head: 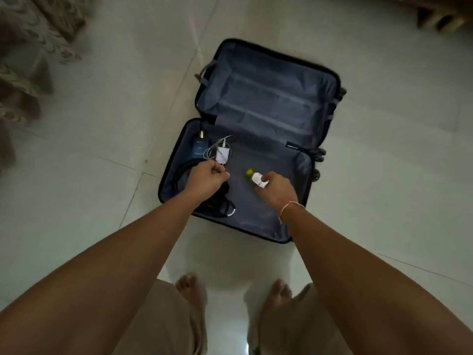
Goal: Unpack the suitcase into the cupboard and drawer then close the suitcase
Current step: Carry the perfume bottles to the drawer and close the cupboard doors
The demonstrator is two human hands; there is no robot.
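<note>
Right hand (275, 187) grips small bottle (257, 179), left hand (206, 179) pinches charger (222, 155) prongs — dangling cable could snag in suitcase (256, 226).

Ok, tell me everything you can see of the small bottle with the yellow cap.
The bottle is small, white, plastic-looking, with a yellow-green cap pointing up-left. It lies tilted over the near half of the open suitcase. The right hand pinches its lower end; whether it rests on the lining is unclear. Any label is too blurred to read.
</note>
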